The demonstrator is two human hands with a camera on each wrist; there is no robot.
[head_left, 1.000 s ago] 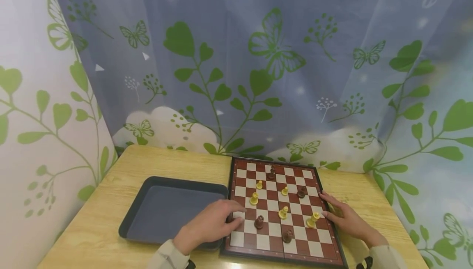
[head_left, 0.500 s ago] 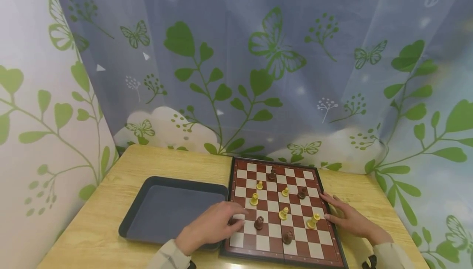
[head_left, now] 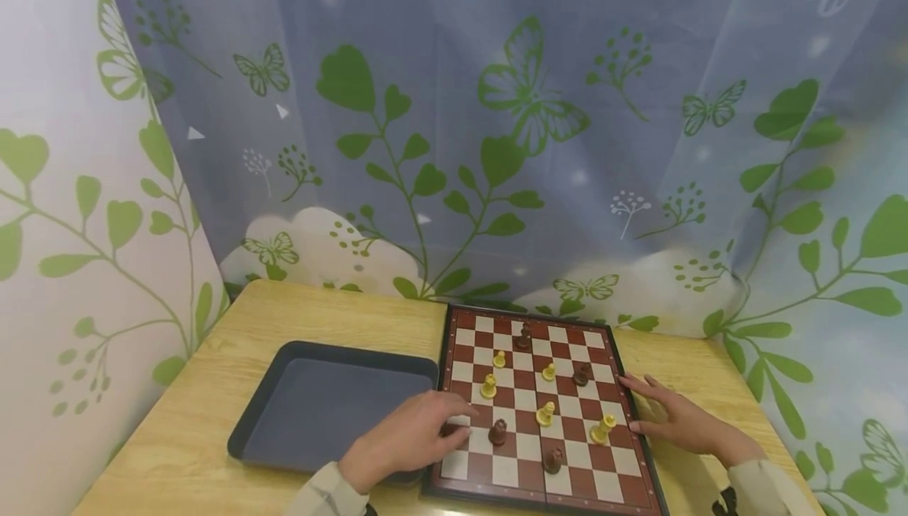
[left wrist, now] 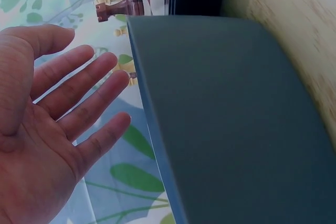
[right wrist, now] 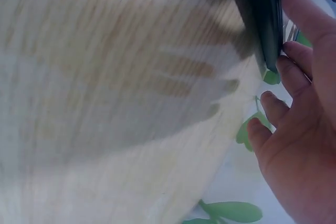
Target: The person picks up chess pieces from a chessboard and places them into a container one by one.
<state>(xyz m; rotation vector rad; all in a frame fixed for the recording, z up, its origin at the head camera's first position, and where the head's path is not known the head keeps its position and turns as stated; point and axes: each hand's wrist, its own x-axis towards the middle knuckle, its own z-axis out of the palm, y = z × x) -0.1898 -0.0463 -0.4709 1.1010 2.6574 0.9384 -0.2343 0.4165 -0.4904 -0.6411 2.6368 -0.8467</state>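
Observation:
A brown and white chessboard (head_left: 528,478) lies on the table with several chess pieces standing on it. My left hand (head_left: 418,433) hovers palm down over the board's left edge, fingers spread, holding nothing. Closest to its fingertips is a dark rook (head_left: 498,432), also seen as a dark rook (left wrist: 118,8) in the left wrist view. My right hand (head_left: 681,421) rests at the board's right edge, with its thumb and fingertips on the frame. Beside that thumb stands a tall gold piece (head_left: 603,429). Another dark piece (head_left: 553,461) is near the front.
A dark blue-grey tray (head_left: 258,406) sits left of the board, its right rim beneath my left hand. Further back stand gold pieces, such as a gold pawn (head_left: 500,358), and a dark piece (head_left: 522,336). A patterned curtain (head_left: 440,106) hangs behind the wooden table (head_left: 177,421).
My right hand has slid slightly right and nearer along the board's edge. The left hand has barely moved, and the pieces keep their squares.

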